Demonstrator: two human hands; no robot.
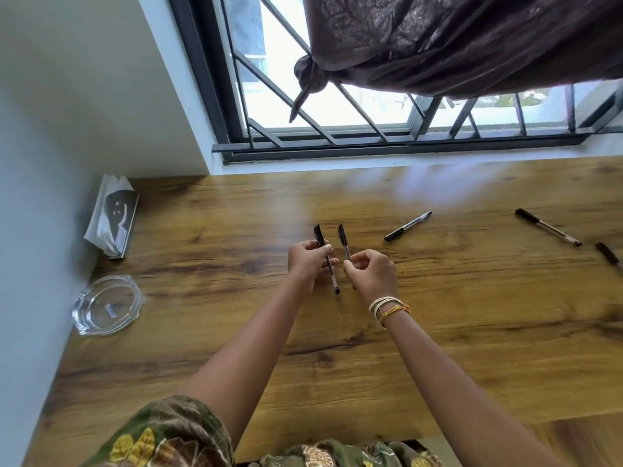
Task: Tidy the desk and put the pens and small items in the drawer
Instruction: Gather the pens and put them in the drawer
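Note:
Over the middle of the wooden desk, my left hand grips a black-capped pen that points cap-up. Just to its right, my right hand pinches a second black pen by its lower end, also cap-up. The two pens stand a few centimetres apart. A third pen lies on the desk further right. A fourth pen lies near the right edge of view, and a fifth pen is cut off at that edge. No drawer shows.
A clear glass dish sits at the desk's left edge by the wall. A booklet leans in the back left corner. A barred window with a knotted dark curtain is behind the desk.

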